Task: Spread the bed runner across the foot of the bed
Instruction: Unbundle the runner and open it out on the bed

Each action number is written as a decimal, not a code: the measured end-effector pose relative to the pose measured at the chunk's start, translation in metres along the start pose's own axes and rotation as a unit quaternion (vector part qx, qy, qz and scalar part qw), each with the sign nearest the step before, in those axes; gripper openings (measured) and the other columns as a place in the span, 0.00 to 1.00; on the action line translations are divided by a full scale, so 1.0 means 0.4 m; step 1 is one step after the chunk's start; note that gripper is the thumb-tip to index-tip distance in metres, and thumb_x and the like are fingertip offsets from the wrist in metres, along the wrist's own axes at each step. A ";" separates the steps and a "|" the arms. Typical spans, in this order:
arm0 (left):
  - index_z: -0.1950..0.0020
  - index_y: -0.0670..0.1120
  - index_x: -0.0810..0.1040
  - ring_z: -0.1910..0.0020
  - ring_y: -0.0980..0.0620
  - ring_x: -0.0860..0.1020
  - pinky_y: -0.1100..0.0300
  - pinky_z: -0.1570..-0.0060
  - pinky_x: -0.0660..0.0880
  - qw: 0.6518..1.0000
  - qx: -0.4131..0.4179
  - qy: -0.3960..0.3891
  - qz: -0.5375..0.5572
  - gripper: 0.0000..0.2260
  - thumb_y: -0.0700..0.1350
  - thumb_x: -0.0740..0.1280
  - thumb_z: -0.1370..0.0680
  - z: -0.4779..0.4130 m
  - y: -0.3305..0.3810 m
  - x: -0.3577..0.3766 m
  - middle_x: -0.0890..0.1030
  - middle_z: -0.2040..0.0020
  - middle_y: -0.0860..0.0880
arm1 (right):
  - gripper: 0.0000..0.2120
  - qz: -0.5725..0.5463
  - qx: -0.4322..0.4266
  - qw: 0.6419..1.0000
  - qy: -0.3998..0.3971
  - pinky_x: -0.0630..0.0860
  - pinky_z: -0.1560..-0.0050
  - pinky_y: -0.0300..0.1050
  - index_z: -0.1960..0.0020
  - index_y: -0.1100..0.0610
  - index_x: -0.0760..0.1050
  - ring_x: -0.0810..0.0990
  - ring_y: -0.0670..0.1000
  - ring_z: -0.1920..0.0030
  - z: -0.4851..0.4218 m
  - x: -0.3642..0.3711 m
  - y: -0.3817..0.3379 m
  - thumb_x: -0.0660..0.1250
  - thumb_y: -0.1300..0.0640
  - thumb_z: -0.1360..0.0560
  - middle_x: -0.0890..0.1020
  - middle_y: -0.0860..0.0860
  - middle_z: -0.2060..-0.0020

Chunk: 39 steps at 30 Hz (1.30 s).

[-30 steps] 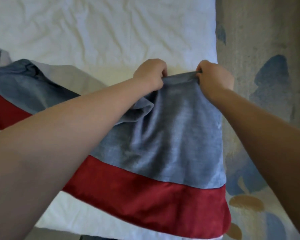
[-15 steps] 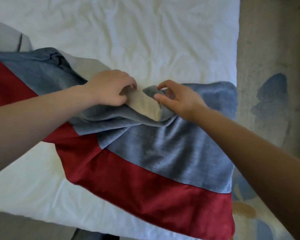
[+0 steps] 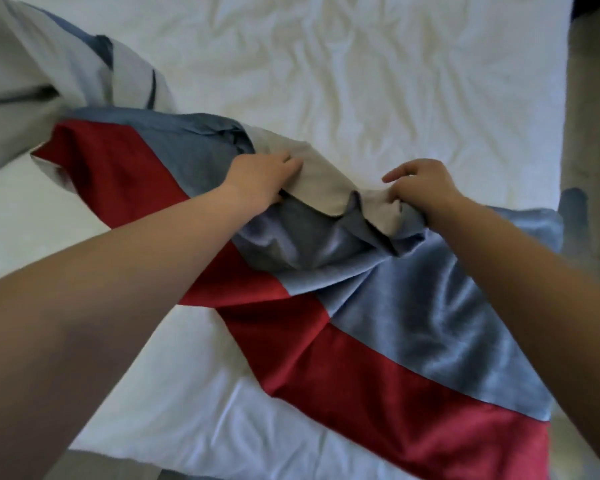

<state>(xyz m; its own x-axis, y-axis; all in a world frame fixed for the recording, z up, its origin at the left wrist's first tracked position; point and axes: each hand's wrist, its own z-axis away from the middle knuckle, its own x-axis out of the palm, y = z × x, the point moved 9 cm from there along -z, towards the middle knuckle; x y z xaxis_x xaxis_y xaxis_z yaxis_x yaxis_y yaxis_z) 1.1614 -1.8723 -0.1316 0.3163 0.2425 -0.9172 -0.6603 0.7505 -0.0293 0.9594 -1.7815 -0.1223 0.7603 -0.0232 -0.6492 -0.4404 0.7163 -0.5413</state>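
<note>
At frame centre, the left hand [image 3: 262, 180] and right hand [image 3: 421, 190], apart, each apparently grip the bunched grey-blue-and-red fabric bed runner [image 3: 413, 317] lying on the wrinkled white bed sheet [image 3: 361, 81].

Both hands on the runner [image 3: 413, 306]: left hand [image 3: 260, 180] grips its bunched grey fold, right hand [image 3: 421, 188] pinches the turned-over pale lining, red and blue bands lying diagonally across the wrinkled white bed [image 3: 361, 81].

Beyond the bunched blue, red and grey fabric bed runner [image 3: 413, 306], wrinkled white bed sheet [image 3: 361, 81] lies open; the runner's raised folds block its middle and left end.
</note>
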 end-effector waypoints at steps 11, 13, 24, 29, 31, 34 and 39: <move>0.49 0.42 0.78 0.51 0.40 0.80 0.55 0.64 0.67 0.995 -0.026 0.018 -0.095 0.10 0.34 0.63 0.27 0.024 -0.324 -0.030 0.81 0.49 0.43 | 0.23 -0.239 0.122 0.951 0.156 0.70 0.47 0.46 0.32 0.59 0.70 0.75 0.53 0.45 -0.003 0.125 -0.116 0.60 0.52 0.24 0.77 0.58 0.38; 0.49 0.42 0.79 0.51 0.40 0.80 0.55 0.60 0.71 0.991 -0.088 0.002 -0.098 0.09 0.37 0.65 0.28 0.031 -0.432 -0.037 0.82 0.50 0.42 | 0.32 -0.229 0.100 0.956 0.157 0.70 0.43 0.45 0.26 0.52 0.61 0.74 0.55 0.40 0.021 0.149 -0.140 0.64 0.47 0.27 0.75 0.52 0.38; 0.48 0.39 0.75 0.49 0.36 0.75 0.51 0.64 0.67 0.979 -0.127 0.108 -0.119 0.08 0.34 0.63 0.27 0.136 -0.567 -0.108 0.75 0.49 0.38 | 0.39 -0.010 -0.054 0.995 0.086 0.73 0.66 0.39 0.23 0.51 0.50 0.78 0.45 0.59 0.096 0.238 -0.233 0.67 0.56 0.28 0.71 0.53 0.33; 0.45 0.44 0.74 0.53 0.40 0.75 0.51 0.63 0.69 0.986 0.014 0.146 -0.084 0.14 0.40 0.64 0.31 0.179 -0.316 -0.104 0.75 0.51 0.43 | 0.33 0.097 -0.105 0.990 0.022 0.74 0.51 0.50 0.25 0.52 0.54 0.74 0.57 0.39 0.179 0.308 -0.217 0.65 0.56 0.25 0.64 0.54 0.29; 0.45 0.45 0.74 0.54 0.41 0.76 0.52 0.63 0.70 0.982 0.084 0.145 -0.084 0.14 0.44 0.63 0.31 0.209 -0.206 -0.076 0.77 0.51 0.45 | 0.30 0.138 -0.126 0.982 0.003 0.74 0.47 0.51 0.25 0.53 0.56 0.73 0.57 0.38 0.210 0.331 -0.201 0.64 0.54 0.24 0.65 0.54 0.30; 0.49 0.45 0.75 0.58 0.44 0.76 0.52 0.64 0.72 0.976 0.155 0.130 -0.077 0.12 0.47 0.60 0.30 0.282 -0.088 -0.019 0.77 0.56 0.47 | 0.26 0.176 -0.157 0.972 -0.022 0.73 0.44 0.53 0.28 0.55 0.60 0.72 0.58 0.38 0.270 0.369 -0.173 0.62 0.53 0.23 0.68 0.56 0.34; 0.44 0.46 0.76 0.53 0.45 0.77 0.51 0.56 0.73 0.980 0.162 0.081 -0.082 0.21 0.56 0.67 0.32 0.412 -0.048 0.103 0.78 0.46 0.44 | 0.20 0.290 -0.219 0.926 -0.104 0.73 0.46 0.50 0.34 0.54 0.66 0.70 0.55 0.38 0.379 0.435 -0.067 0.62 0.53 0.25 0.67 0.53 0.35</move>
<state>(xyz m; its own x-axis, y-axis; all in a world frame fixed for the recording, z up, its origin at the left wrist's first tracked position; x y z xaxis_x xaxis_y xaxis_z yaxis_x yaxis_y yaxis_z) 1.2994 -1.7756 -0.1032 0.2714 0.0209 -0.9622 -0.3497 0.9336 -0.0784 1.1757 -1.6989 -0.1396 0.3901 0.4444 -0.8064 -0.9204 0.2130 -0.3279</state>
